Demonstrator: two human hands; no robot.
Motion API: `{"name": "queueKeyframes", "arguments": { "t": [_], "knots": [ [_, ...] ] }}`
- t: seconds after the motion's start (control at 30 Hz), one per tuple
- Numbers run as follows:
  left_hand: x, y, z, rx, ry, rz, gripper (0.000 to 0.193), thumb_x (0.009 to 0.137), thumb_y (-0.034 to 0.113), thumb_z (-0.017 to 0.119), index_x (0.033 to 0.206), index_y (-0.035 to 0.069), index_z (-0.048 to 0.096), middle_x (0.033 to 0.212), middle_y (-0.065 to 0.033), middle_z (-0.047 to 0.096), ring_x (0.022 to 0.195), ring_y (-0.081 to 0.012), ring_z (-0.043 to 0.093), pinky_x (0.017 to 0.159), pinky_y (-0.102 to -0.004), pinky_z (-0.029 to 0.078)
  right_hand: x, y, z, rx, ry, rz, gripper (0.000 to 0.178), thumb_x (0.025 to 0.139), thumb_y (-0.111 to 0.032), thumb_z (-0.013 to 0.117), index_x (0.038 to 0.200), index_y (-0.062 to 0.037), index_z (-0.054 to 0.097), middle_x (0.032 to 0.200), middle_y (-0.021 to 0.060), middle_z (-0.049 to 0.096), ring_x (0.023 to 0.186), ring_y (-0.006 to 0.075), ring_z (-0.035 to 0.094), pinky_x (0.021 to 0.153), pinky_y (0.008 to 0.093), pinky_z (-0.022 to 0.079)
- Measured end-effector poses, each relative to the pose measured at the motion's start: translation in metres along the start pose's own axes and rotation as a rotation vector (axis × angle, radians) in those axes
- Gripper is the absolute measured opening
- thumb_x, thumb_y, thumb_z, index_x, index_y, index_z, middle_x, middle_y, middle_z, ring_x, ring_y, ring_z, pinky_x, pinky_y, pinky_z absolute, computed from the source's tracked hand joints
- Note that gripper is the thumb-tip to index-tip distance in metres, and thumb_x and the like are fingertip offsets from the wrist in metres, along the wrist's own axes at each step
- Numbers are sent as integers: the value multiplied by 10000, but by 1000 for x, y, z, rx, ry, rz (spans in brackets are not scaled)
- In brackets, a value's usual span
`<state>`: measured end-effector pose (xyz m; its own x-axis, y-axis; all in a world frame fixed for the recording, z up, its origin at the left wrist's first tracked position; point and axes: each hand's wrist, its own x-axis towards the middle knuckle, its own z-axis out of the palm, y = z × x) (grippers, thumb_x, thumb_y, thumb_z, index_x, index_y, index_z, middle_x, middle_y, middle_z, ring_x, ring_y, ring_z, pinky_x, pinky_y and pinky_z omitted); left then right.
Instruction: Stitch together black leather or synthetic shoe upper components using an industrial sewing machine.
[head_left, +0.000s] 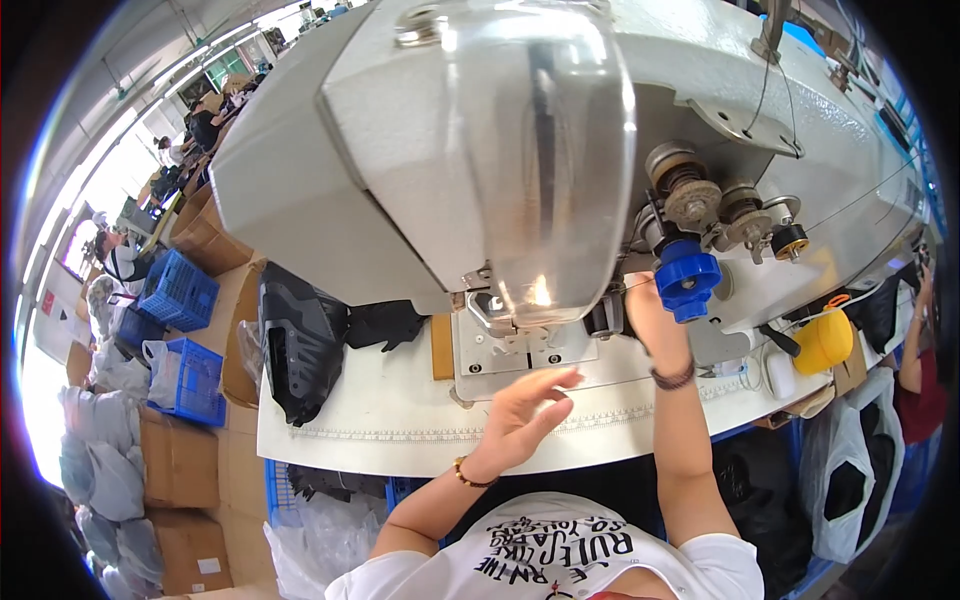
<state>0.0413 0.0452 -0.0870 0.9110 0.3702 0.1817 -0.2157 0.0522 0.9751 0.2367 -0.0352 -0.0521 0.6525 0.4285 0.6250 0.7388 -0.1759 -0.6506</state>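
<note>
Blue crates (188, 380) stand left of a table (370, 450), where black pieces (305, 350) lie beside an industrial sewing machine (400, 160). The left hand (522, 418), empty, curls loosely before its needle plate (500, 362); a blue knob (686, 280) partly covers the right hand (657, 325), grip indiscernible, with a yellow container (825, 342) farther right.

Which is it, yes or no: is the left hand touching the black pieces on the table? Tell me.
No, the left hand is right of the black pieces, with white table between them.
</note>
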Motion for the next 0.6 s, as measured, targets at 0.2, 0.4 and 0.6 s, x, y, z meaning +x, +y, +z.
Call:
{"name": "queueKeyframes", "arguments": {
  "t": [0.2, 0.4, 0.6],
  "knots": [
    [23, -36, 44, -987, -339, -196, 825, 863, 588, 479, 1389, -17, 285, 1439, -138, 326, 1344, -250, 291, 1131, -382, 201, -53, 11, -83, 453, 189, -4, 341, 720, 157, 478, 989, 57, 662, 1099, 214, 633, 1062, 282, 604, 953, 325, 430],
    [27, -28, 63, -1282, -146, -111, 677, 882, 548, 477, 1380, 105, 358, 1414, -69, 391, 1323, -230, 331, 1114, -402, 223, -116, 35, -110, 876, 204, 197, 264, 739, 54, 579, 990, 36, 660, 1141, 242, 602, 1106, 357, 568, 998, 437, 399],
    [-2, -1, 41, -1149, -137, 10, 541, 973, 407, 367, 1397, 76, 314, 1426, -83, 372, 1323, -264, 333, 1092, -450, 255, -151, 40, -52, 1207, 36, 417, 288, 723, 139, 488, 938, 57, 662, 1141, 270, 588, 1116, 363, 559, 979, 430, 428]
  ]
}}
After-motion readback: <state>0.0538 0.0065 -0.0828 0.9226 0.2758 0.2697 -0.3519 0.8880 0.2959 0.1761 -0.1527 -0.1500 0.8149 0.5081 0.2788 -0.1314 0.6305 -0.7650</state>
